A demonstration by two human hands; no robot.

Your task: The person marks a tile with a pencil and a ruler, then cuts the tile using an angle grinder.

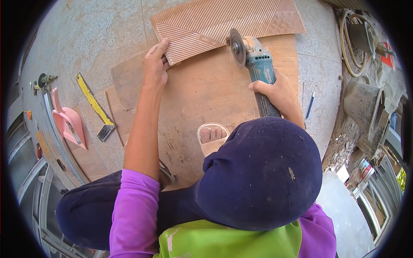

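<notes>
My right hand (277, 91) is wrapped round the body of a teal angle grinder (260, 69), thumb across its near side. The grinder's round cutting disc (237, 47) stands on edge, right at the near edge of a ribbed brown tile (232, 23). My left hand (156, 64) grips the tile's near left corner, one fingertip on top and the other fingers partly hidden at the edge. Under the tile and grinder lies a worn wooden board (202, 90).
A yellow-bladed square (94, 99) and a pink dustpan (71, 124) lie to the left. A blue pen (310, 105) is on the floor at right, near a coiled hose (344, 47) and a dusty metal trough (363, 103). My sandalled foot (212, 134) rests on the board.
</notes>
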